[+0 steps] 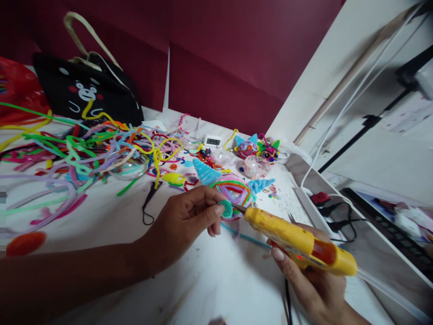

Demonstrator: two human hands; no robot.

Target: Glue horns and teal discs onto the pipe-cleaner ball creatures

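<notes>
The only thing I can read is the small white digital clock, whose display seems to show 9:59, though the digits are tiny. It stands on the bench just left of the pipe-cleaner cat faces. The black bag, far left of the clock, carries a cartoon bear face but no lettering.

A white table carries a tangle of coloured pipe cleaners, a black bear-face bag, a small digital clock and pipe-cleaner cat faces
</notes>
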